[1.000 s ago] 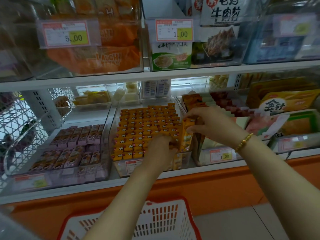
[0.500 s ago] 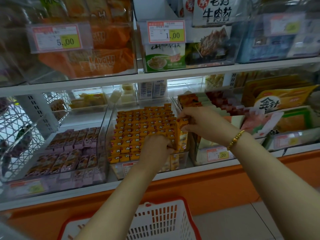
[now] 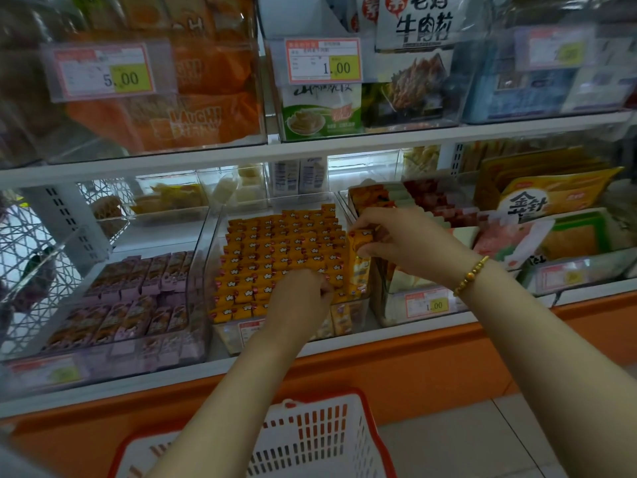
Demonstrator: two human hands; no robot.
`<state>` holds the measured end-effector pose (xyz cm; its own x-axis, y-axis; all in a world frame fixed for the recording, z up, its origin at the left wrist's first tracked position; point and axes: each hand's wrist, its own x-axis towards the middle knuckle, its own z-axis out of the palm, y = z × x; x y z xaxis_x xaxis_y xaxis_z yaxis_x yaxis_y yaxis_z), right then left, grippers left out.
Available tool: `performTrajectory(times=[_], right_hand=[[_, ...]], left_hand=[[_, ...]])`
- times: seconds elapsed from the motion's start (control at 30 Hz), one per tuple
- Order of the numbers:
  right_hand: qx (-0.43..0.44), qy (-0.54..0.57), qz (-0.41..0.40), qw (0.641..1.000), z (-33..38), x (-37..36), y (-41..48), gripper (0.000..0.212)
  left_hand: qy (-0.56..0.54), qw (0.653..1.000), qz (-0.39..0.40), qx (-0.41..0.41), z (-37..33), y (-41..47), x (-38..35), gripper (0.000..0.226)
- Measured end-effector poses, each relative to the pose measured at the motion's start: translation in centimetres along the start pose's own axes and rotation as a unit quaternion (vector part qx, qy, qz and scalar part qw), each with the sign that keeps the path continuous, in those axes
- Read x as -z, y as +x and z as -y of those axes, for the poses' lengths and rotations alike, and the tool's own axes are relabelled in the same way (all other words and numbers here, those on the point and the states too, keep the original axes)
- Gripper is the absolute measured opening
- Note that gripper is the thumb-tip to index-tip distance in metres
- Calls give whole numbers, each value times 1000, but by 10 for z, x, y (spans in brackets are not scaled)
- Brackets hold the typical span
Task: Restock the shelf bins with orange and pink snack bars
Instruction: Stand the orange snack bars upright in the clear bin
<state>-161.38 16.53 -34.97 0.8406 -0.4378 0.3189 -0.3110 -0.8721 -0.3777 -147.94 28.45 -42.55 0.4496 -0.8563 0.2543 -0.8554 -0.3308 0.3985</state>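
Note:
A clear shelf bin in the middle of the lower shelf is packed with rows of orange snack bars. My right hand pinches one upright orange bar at the bin's right edge. My left hand rests on the front rows of orange bars with its fingers curled down among them. The bin to the left holds pink snack bars in rows.
A white basket with a red rim sits below my arms, in front of the orange shelf base. Right of the orange bin stands another bin of mixed packets. The upper shelf carries bagged snacks and price tags.
My right hand has shifted the upright orange bar slightly along the bin's right edge. My left hand stays on the front rows. The view has drifted a little.

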Motion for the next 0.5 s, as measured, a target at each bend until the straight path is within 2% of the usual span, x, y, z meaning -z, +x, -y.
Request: performTrajectory(times=[0.37, 0.5], right_hand=[[7, -10, -4, 1000, -1, 0, 1, 32], [14, -2, 0, 1000, -4, 3, 1, 30]], left_hand=[[-30, 998, -46, 40, 0, 3, -10, 20], [-20, 997, -75, 30, 0, 8, -11, 21]])
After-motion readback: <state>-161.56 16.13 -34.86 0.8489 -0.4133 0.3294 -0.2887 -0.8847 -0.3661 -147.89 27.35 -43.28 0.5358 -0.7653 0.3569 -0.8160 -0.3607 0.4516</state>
